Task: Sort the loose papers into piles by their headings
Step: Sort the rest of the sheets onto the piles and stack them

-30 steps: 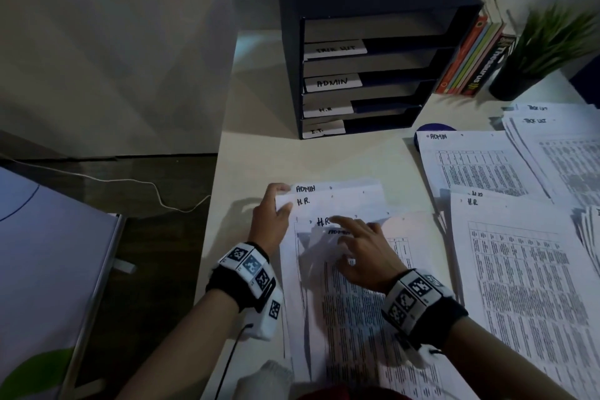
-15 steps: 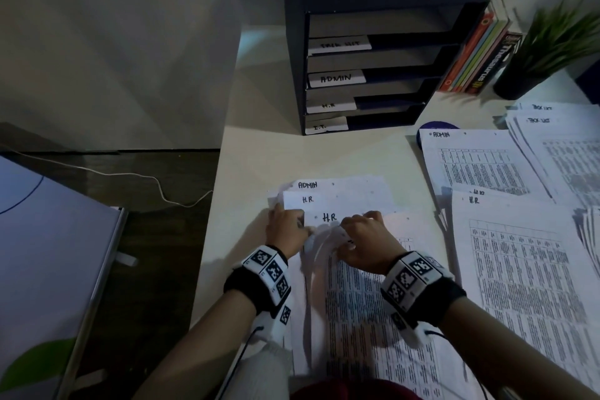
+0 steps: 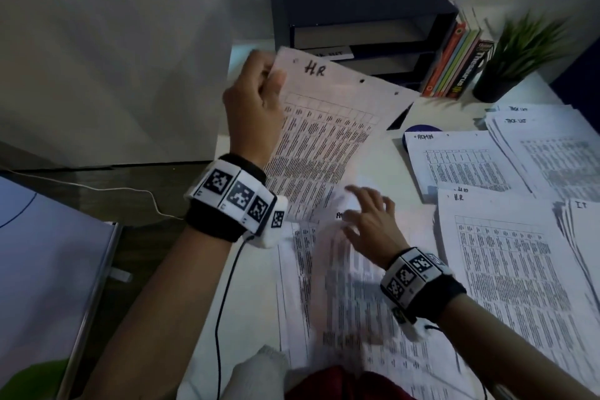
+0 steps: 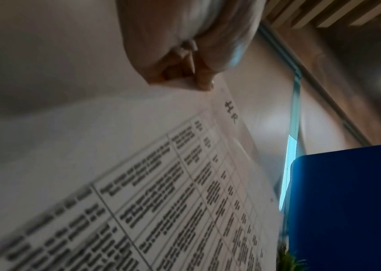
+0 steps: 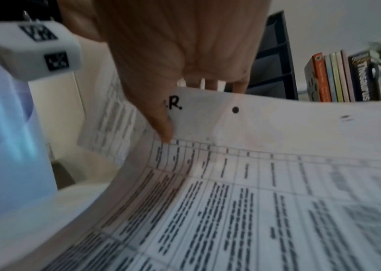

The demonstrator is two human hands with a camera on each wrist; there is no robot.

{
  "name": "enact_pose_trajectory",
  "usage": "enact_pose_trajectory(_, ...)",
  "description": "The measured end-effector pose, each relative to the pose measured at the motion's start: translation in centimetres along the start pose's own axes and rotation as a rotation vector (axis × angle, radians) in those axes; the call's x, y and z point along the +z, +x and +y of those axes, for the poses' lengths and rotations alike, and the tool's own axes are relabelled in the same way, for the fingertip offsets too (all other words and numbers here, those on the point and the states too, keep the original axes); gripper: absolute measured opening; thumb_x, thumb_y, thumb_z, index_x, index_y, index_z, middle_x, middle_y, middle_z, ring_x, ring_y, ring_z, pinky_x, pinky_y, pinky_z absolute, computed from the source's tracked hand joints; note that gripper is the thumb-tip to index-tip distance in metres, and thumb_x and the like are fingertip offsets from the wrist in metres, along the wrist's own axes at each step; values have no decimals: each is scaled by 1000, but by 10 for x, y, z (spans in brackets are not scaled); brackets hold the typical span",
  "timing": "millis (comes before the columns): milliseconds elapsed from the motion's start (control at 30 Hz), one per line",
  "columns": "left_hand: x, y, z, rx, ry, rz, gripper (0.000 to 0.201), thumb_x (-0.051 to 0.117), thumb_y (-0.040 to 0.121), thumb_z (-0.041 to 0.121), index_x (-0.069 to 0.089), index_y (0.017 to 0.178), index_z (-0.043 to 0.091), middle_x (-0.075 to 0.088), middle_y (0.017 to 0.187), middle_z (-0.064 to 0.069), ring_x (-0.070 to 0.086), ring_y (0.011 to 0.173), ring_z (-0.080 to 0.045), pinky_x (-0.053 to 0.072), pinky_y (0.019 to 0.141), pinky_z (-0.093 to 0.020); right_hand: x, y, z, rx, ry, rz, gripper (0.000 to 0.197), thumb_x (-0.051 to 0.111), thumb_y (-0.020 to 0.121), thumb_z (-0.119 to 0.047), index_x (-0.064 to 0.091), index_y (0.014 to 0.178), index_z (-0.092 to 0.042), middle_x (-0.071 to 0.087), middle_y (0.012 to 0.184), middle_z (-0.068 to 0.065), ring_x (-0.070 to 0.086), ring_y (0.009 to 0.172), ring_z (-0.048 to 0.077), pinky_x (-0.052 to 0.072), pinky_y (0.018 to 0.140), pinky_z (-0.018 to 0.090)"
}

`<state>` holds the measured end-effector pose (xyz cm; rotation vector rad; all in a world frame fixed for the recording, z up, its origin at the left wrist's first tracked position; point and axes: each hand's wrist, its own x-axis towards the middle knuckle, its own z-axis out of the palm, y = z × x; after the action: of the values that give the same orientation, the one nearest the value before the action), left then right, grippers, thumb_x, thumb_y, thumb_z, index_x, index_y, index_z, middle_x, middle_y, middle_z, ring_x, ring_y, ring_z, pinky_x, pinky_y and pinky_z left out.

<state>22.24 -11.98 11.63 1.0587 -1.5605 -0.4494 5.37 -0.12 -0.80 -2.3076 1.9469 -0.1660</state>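
My left hand [image 3: 259,88] is raised above the desk and pinches the top left corner of a sheet headed H.R [image 3: 328,127]; the sheet hangs down towards the loose stack [image 3: 341,295]. The left wrist view shows that hand [image 4: 185,69] gripping the same sheet [image 4: 185,183]. My right hand [image 3: 367,217] is low on the loose stack. In the right wrist view its thumb [image 5: 159,119] lies on a curled-up sheet [image 5: 254,183] whose heading ends in R, with the fingertips behind its top edge. Sorted piles lie to the right: ADMIN [image 3: 461,166], H.R [image 3: 509,269], task list [image 3: 552,153], I.T [image 3: 584,214].
A dark tray organiser [image 3: 357,10] with labelled shelves stands at the back of the desk. Books [image 3: 454,65] and a potted plant [image 3: 519,52] are beside it. The desk's left edge [image 3: 224,153] drops to the floor, where a cable and a pale board [image 3: 48,253] lie.
My left hand has lifted an H.R sheet off the loose stack, up and away from me. My right hand has uncurled and moved slightly right on the stack.
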Motion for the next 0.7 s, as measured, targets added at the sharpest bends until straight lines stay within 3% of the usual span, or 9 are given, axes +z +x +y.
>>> enact_pose_trajectory(67,3,-1,0,-25,-94,-159,16,50,90,11,52,76,18,56,71,8,52,63,2,41,57,-11,-14,6,-1,24,61,264,12,69,71,-27,68,68,-16,47,135,17,35,124,36,31,96,53)
enact_pose_trajectory(167,6,-18,1,-147,-235,-372,21,53,87,8,56,72,23,58,67,17,54,67,7,42,65,-9,-49,23,-5,10,167,598,13,59,73,-30,65,68,-19,39,139,14,25,127,35,20,101,46)
enact_pose_trajectory(267,8,-30,11,-131,-361,-499,15,54,89,3,61,81,14,60,74,4,57,69,3,45,67,-13,-88,42,-5,-73,202,760,5,65,74,-24,64,75,-19,51,130,14,35,125,29,21,103,43)
enact_pose_trajectory(333,7,-28,15,-114,-387,-504,18,54,91,14,59,75,21,56,72,4,52,67,-4,43,65,-17,-110,49,-7,-96,277,781,6,67,76,-18,66,79,-12,68,104,9,55,105,19,21,101,47)
enact_pose_trajectory(400,4,-23,13,-193,-430,-437,27,51,90,38,54,64,32,48,65,11,44,64,-5,37,63,-20,-135,52,-15,-95,348,822,8,68,75,-4,63,82,-4,67,85,-2,56,84,8,30,96,59)
enact_pose_trajectory(500,-2,-18,5,-376,-476,-364,49,29,97,47,60,64,28,58,62,10,54,63,-6,42,67,-20,-181,49,-25,-141,442,873,30,58,76,3,52,105,-1,46,96,-24,54,89,4,41,87,62)
enact_pose_trajectory(600,-1,-26,-7,-477,-217,-402,55,14,98,41,52,63,23,55,53,8,51,43,8,40,50,-9,-222,42,-23,-158,300,907,36,49,76,-6,53,111,4,58,106,-7,55,97,18,44,86,50)
enact_pose_trajectory(667,1,-37,-20,-615,-285,-522,50,18,97,41,54,70,19,56,55,5,52,40,5,43,51,-19,-238,42,-17,-52,202,908,21,43,78,-13,59,86,-2,61,83,21,48,75,9,37,72,29)
enact_pose_trajectory(700,3,-44,-27,-679,-333,-593,47,22,99,36,56,74,18,58,56,4,54,42,2,45,51,-22,-242,44,-16,30,199,852,17,38,80,-18,52,74,-9,53,73,23,40,64,4,32,64,23)
